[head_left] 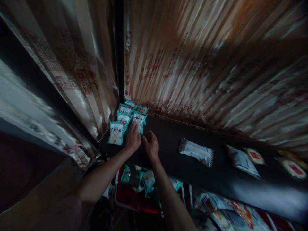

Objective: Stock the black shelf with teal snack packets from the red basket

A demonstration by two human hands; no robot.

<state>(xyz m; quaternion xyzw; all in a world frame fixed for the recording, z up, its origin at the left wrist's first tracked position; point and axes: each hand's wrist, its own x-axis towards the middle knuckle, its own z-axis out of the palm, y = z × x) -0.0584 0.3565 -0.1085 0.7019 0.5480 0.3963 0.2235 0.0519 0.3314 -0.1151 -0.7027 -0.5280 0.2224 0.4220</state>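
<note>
Teal-and-white snack bags stand in two short rows at the left end of a black shelf. My left hand (133,138) lies with its fingers stretched against the lower front of the foremost bag in the right-hand row (139,118). Just left of that hand stands the front bag of the other row (115,133), upright and apart from my fingers. Beside my left hand, my right hand (151,144) hovers over the black shelf (166,141), thumb and curved fingers apart, nothing visible between them. Part of the touched bag is hidden behind my left fingers.
Below the shelf edge, a red basket (141,207) holds more teal bags (148,179). A white-and-blue packet (196,151) lies on the shelf, with another packet (242,160) and round wrapped items farther right. Several packets (237,208) fill the lower right. Shiny printed sheeting (192,64) hangs behind.
</note>
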